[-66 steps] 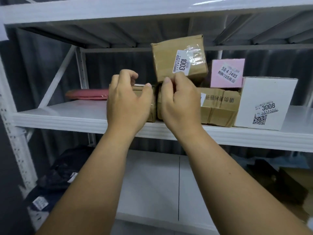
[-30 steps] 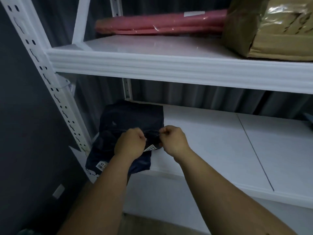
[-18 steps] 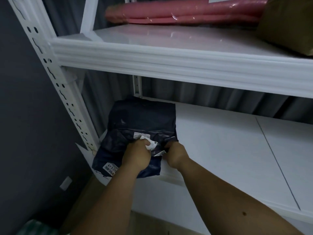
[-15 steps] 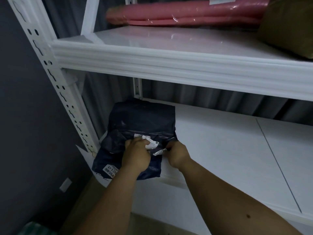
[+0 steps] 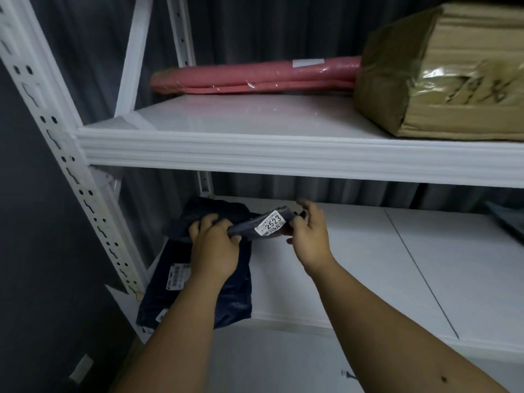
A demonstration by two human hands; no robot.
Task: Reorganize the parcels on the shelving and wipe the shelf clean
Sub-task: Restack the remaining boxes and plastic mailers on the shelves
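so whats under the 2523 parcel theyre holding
More dark mailer bags lie stacked on the lower shelf below the 2523 parcel; the left hand covers part of them.

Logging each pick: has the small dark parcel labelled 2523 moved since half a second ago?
Yes. Both hands have lifted the 2523 parcel up off the dark bag stack, toward the upper shelf's front edge.

Both hands hold a small dark poly-bag parcel (image 5: 262, 225) (its white label reads 2523) raised off the lower shelf (image 5: 368, 265): the left hand (image 5: 215, 245) grips its left end, the right hand (image 5: 309, 234) its right. More dark mailer bags (image 5: 226, 293) lie beneath. On the upper shelf (image 5: 255, 117) rest a pink mailer (image 5: 255, 75) and a taped cardboard box (image 5: 442, 78).
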